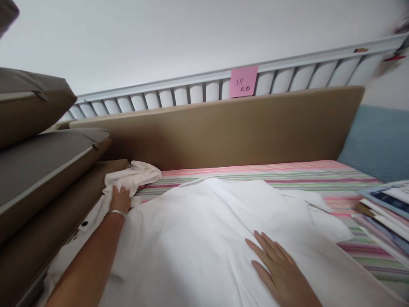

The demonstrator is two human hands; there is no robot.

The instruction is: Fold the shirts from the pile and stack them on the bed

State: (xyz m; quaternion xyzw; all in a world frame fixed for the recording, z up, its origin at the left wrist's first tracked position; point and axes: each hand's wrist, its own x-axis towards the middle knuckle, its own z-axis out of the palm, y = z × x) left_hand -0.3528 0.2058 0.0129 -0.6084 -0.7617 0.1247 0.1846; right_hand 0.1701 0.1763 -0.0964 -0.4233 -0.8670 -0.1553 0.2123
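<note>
A white shirt (191, 226) lies spread over the striped bedding, with a sleeve (329, 221) reaching out to the right. My right hand (277, 264) rests on it, fingers stretched out and holding nothing. To the left is a crumpled cream garment (134, 175), bunched at its far end and running along the cushions towards me. One dark round button (84, 224) shows on it. My left hand (120, 199), a bracelet at its wrist, is on this garment with its fingers bent into the cloth; their tips are hidden.
Thick brown and grey cushions (41, 162) are stacked at the left. A long brown panel (239, 128) stands behind the striped bedding (300, 172), before a white radiator (166, 97) bearing a pink note (243, 81). Books (388, 213) are piled at the right, near a blue surface (377, 140).
</note>
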